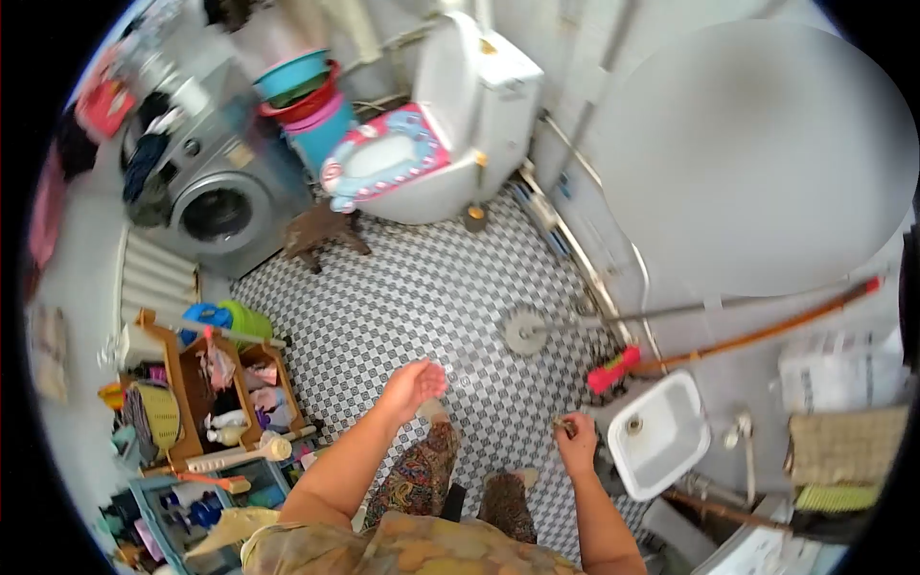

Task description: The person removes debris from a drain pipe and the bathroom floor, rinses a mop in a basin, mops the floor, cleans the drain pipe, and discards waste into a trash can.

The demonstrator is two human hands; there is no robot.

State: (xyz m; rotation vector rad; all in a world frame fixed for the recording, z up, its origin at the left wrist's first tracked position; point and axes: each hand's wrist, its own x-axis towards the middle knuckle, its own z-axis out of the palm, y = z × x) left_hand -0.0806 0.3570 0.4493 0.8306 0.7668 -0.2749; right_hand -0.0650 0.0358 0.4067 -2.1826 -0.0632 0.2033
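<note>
My left hand (418, 387) hangs over the checkered floor (412, 287), fingers stretched out and nothing in it. My right hand (579, 443) is closed, its fingers curled around a small brownish thing that I cannot make out. Just right of that hand is a white basin (659, 436) with a drain in it. Below my hands show my patterned trouser legs (417, 470) and feet.
A toilet (431, 196) with a pink-blue seat cover stands ahead, beside stacked basins (297, 81), a washing machine (218, 206) and a low brown stool (321, 230). Shelves (177, 383) line the left. Long-handled tools, one with a red head (613, 370), lean at the right.
</note>
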